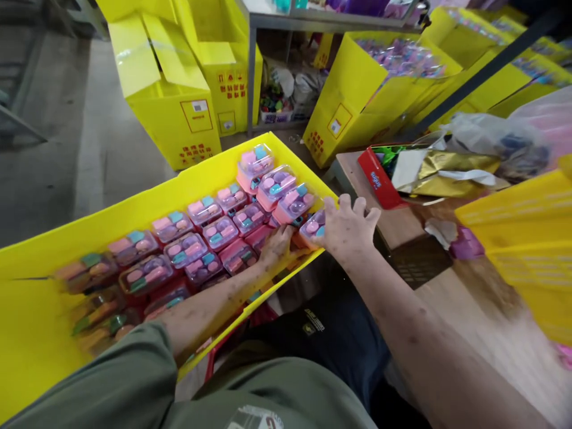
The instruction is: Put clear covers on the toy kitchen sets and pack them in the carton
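Note:
Rows of small clear-lidded plastic cases (222, 231) with pink, purple and teal pieces inside fill much of a long yellow box (147, 199). My left hand (276, 245) reaches into the box near its right end. Its fingers lie outstretched among the cases, their tips partly hidden. At the box's right corner is my right hand (351, 225), fingers spread and slightly bent. A tilted case (313, 229) with an orange-pink base sits right beside that palm; whether the thumb touches it is hidden. Cases at the left end are blurred.
Tall yellow cartons (172, 119) stand at the back left. Another yellow carton (346, 101) holds many wrapped pieces, beside a metal-framed table (286, 18). At right are a red box (379, 182) with gold wrapping and a yellow plastic basket (513, 238).

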Demonstrator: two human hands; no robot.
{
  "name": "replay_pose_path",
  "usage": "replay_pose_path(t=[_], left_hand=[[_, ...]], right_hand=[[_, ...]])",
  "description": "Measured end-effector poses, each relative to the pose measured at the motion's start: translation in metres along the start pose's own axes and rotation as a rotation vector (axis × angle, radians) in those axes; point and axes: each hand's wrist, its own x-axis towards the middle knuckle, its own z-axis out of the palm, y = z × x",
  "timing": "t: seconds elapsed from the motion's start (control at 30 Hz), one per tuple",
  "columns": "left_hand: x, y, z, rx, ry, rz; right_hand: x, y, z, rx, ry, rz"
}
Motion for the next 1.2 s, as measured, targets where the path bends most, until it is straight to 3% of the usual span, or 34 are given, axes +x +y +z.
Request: replay_pose_path(t=[0.17, 0.6, 0.9, 1.2], left_hand=[[-0.001, 0.004, 0.002, 0.047, 0.013, -0.030], [-0.006, 0.010, 0.017, 0.165, 0.110, -0.035], [-0.003, 0.016, 0.006, 0.163, 0.108, 0.010], [-0.002, 0.017, 0.007, 0.128, 0.112, -0.022]], right_hand=[[0.011, 0.005, -0.010, -0.112, -0.064, -0.237], [0.017, -0.019, -0.007, -0.075, -0.337, 0.048], [0.024, -0.014, -0.001, -0.067, -0.410, 0.033], [0.021, -0.015, 0.000, -0.078, -0.445, 0.029]])
